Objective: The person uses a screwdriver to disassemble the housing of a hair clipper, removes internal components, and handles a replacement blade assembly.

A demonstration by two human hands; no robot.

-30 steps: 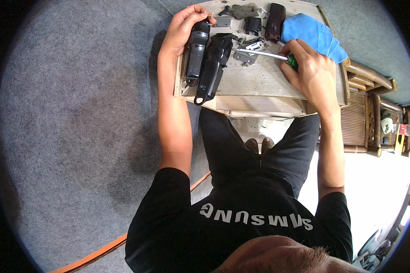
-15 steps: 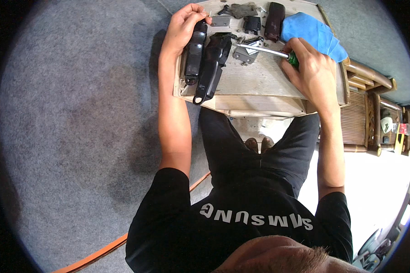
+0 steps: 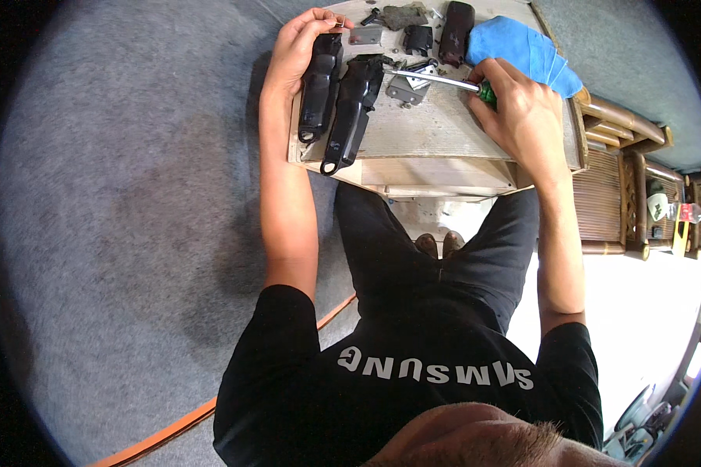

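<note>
My right hand (image 3: 522,117) grips a screwdriver (image 3: 436,78) with a green handle; its steel shaft points left toward a black clipper body (image 3: 350,117) with a loop at its lower end. My left hand (image 3: 296,54) is closed at the top of a second black clipper (image 3: 318,93); small silvery pins show at its fingertips, and what exactly it grips is unclear. Around the screwdriver's shaft lie metal blade parts (image 3: 405,91) and small screws. Behind them are a grey plate (image 3: 364,36), a black housing (image 3: 417,40), a dark crumpled rag (image 3: 403,15) and a dark cover (image 3: 456,33).
All this sits on a small wooden tray table (image 3: 452,140) over my legs. A blue cloth (image 3: 522,54) lies at its right back. Bamboo furniture (image 3: 600,194) stands at the right, holding small items. Grey carpet (image 3: 132,194) lies at the left, with an orange strip (image 3: 156,440).
The whole scene has shifted slightly left and up in the picture, both hands with it. The screwdriver is still in my right hand, at much the same angle.
</note>
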